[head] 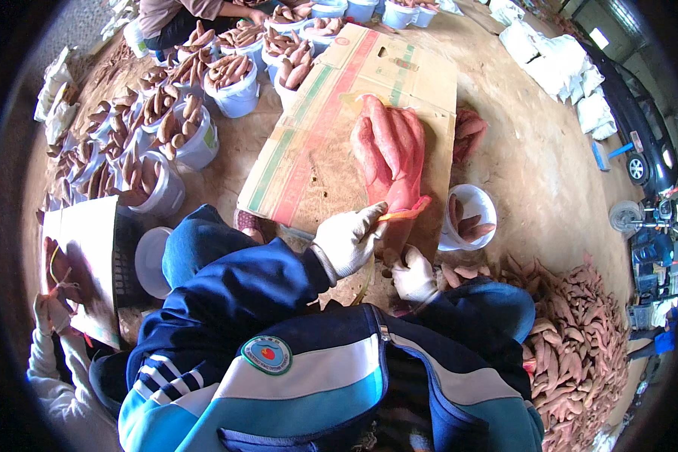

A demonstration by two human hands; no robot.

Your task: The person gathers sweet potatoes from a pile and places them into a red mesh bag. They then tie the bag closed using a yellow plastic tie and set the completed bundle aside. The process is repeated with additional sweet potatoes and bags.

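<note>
A red mesh bag (389, 150) with several sweet potatoes inside lies on a flattened cardboard sheet (339, 169). Its mouth faces me and has an orange edge. My left hand (347, 240), in a white knit glove, pinches the left side of that mouth. Just below the opening, my right hand (415, 277), also gloved, grips the near end of a sweet potato (398, 240). The far end of this sweet potato reaches the bag's mouth; how far it is inside, I cannot tell.
Right of the cardboard are a white bucket (468, 217) with several sweet potatoes and another red mesh bag (468, 133). A large sweet potato heap (576, 350) lies at lower right. Filled buckets (234, 90) line the left. Other people work at upper left and lower left.
</note>
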